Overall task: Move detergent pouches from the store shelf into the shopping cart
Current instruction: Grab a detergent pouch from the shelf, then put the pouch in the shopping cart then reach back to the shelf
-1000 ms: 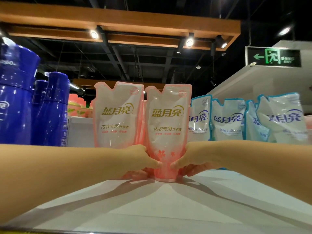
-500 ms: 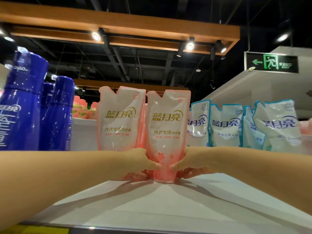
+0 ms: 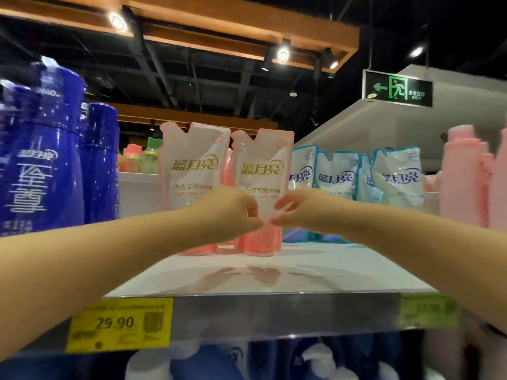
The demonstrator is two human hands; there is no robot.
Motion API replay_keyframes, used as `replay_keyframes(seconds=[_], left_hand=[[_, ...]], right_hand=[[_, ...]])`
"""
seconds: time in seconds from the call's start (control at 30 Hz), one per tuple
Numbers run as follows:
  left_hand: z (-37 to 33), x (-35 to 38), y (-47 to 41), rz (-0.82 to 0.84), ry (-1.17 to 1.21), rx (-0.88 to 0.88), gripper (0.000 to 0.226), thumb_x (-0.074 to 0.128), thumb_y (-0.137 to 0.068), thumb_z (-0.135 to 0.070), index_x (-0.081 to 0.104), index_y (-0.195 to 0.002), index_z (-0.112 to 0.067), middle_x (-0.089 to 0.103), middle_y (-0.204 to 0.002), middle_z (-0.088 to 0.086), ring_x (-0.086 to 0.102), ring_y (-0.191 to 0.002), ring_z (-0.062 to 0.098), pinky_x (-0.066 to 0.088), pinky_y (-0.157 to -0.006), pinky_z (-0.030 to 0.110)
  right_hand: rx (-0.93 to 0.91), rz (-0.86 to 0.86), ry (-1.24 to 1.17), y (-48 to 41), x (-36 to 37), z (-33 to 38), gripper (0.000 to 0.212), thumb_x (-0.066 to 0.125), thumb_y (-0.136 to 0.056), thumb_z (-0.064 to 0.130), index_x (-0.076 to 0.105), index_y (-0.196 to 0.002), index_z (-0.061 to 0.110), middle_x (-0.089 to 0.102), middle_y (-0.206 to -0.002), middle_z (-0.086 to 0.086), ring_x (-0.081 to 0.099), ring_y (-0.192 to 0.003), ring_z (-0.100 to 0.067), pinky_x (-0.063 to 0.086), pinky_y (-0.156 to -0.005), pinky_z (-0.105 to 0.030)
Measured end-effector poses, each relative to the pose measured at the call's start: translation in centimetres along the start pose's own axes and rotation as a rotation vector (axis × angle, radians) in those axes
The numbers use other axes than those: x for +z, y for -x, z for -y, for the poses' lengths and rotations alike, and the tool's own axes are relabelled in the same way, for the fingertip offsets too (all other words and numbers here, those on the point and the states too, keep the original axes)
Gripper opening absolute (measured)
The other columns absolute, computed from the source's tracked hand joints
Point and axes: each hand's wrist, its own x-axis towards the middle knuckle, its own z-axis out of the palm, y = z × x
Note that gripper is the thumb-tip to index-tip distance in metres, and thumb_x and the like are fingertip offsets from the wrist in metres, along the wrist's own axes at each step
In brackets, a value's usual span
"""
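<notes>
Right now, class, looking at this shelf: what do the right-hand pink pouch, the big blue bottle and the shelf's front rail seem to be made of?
Pink pouch: likely flexible plastic film, glossy, with a wrinkled, translucent upper part.
Blue bottle: probably rigid plastic, glossy, with sharp light glints on smooth curves.
Shelf rail: looks like brushed metal, with a dull grey sheen.
</notes>
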Motion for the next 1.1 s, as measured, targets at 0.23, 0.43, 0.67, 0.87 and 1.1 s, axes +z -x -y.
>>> replay_keyframes(seconds=[0.23,0.43,0.67,0.87,1.1], left_hand=[[-4.8,-0.2,4.6,-0.404,0.139,0.181,0.019,0.053,-0.092,-0.024,0.070,-0.100,-0.017,0.066,-0.088,-0.001,0.054,-0.078,0.012,0.044,-0.069,0.022],[-14.0,2.4,10.2,-0.499,0.531,0.182,0.011,0.060,-0.085,-0.018,0.066,-0.078,-0.023,0.066,-0.072,-0.005,0.062,-0.075,0.015,0.049,-0.076,0.032],[-32.4,9.5,17.6,-0.334,0.949,0.202,0.008,0.052,-0.073,-0.034,0.056,-0.066,-0.036,0.071,-0.077,-0.001,0.067,-0.080,0.018,0.051,-0.083,0.039],[-47.4,16.9,21.3,-0.243,1.177,0.250,0.006,0.057,-0.086,-0.034,0.054,-0.080,-0.034,0.063,-0.074,-0.015,0.065,-0.077,0.007,0.051,-0.072,0.022],[-66.5,28.7,24.4,0.028,1.229,0.386,0.014,0.056,-0.085,-0.036,0.059,-0.093,-0.025,0.056,-0.070,-0.020,0.056,-0.073,0.001,0.042,-0.070,0.021]], right_hand=[[-0.305,-0.464,0.187,10.0,-1.2,0.7,0.020,0.059,-0.089,0.033,0.067,-0.104,0.022,0.069,-0.097,0.006,0.062,-0.095,-0.013,0.046,-0.088,-0.033],[-0.323,-0.627,-0.040,24.1,-4.5,-4.6,0.009,0.065,-0.085,0.027,0.063,-0.080,0.034,0.064,-0.073,0.019,0.059,-0.077,0.005,0.041,-0.072,-0.011],[-0.032,-0.754,-0.208,40.6,-6.8,-13.3,0.017,0.064,-0.086,0.027,0.059,-0.073,0.038,0.064,-0.065,0.022,0.060,-0.067,0.007,0.044,-0.067,-0.009],[0.311,-0.868,-0.272,53.4,-7.8,-22.7,0.018,0.060,-0.090,0.022,0.061,-0.075,0.032,0.067,-0.070,0.012,0.068,-0.078,-0.008,0.054,-0.074,-0.024],[0.750,-1.032,-0.078,66.7,-9.6,-36.9,0.014,0.061,-0.085,0.028,0.059,-0.072,0.033,0.065,-0.070,0.011,0.062,-0.072,-0.009,0.053,-0.077,-0.043]])
